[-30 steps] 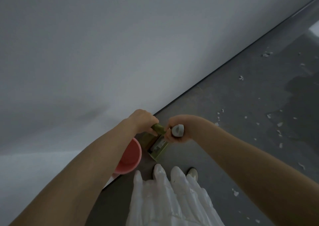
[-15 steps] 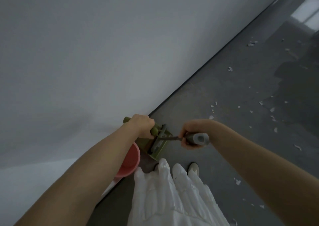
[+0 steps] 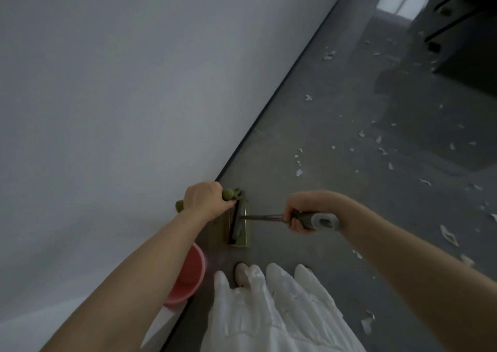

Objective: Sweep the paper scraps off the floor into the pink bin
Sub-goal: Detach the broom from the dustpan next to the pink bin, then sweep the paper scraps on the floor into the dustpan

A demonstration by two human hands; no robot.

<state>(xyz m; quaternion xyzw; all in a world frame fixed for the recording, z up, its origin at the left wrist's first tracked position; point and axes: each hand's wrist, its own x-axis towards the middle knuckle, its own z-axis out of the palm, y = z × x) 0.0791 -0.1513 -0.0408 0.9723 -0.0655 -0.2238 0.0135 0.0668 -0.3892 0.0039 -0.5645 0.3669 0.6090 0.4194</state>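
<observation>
My left hand (image 3: 205, 200) grips the green dustpan handle (image 3: 228, 194), steadying the pan; my right hand (image 3: 297, 214) wraps the broom handle (image 3: 320, 220), drawing it free, I reckon. Pink bin (image 3: 188, 273) waits beside; paper scraps (image 3: 382, 150) lie scattered ahead.

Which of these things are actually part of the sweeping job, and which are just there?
Part of the job:
- left hand gripping the green dustpan handle
- right hand gripping the broom handle
- green dustpan
- pink bin
- paper scraps on the floor

Just there:
- white wall
- dark furniture
- white skirt
- shoes
</observation>
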